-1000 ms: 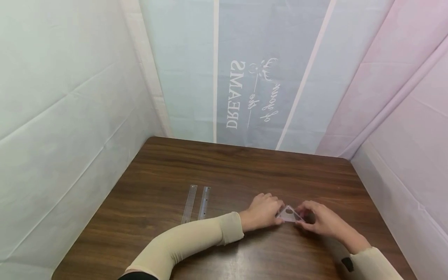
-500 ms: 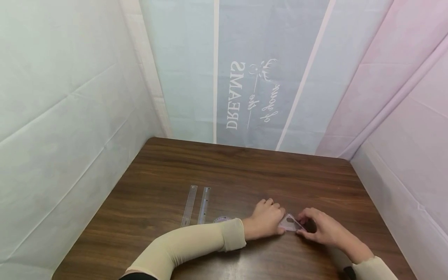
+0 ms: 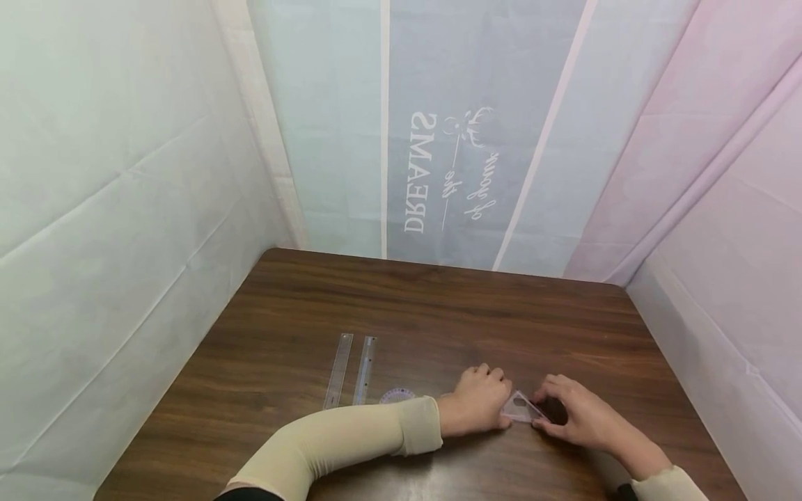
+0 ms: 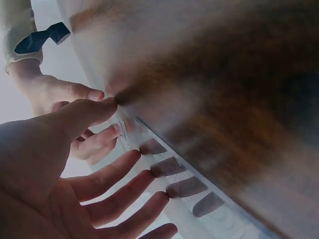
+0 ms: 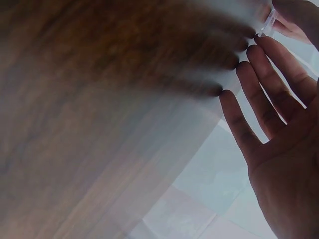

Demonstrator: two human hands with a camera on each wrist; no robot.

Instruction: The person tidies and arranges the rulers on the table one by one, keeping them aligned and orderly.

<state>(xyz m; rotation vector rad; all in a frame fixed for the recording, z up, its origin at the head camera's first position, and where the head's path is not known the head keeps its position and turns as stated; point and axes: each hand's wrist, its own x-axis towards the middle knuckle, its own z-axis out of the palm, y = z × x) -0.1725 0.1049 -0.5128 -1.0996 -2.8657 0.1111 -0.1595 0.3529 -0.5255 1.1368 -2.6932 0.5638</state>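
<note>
A small clear set square (image 3: pixel 517 414) with a cut-out lies at the right middle of the table. My left hand (image 3: pixel 479 403) pinches its left corner between thumb and fingers. At the opposite corner, the thumb and forefinger of my right hand (image 3: pixel 581 415) hold it too. The right wrist view shows a sliver of the set square (image 5: pixel 268 23) between thumb and forefinger, the other fingertips down at the tabletop. In the left wrist view, the remaining fingers of the left hand (image 4: pixel 65 164) spread over a clear flat piece (image 4: pixel 224 214) on the table.
Two clear rulers, one plain (image 3: pixel 339 369) and one bluish (image 3: pixel 365 372), lie side by side left of the hands. A purple-marked protractor (image 3: pixel 397 395) is partly hidden by the left sleeve (image 3: pixel 351 428). Fabric walls surround the wooden table (image 3: pixel 438 299).
Both hands and the set square have shifted a little toward the person. The protractor has come into view above the left sleeve.
</note>
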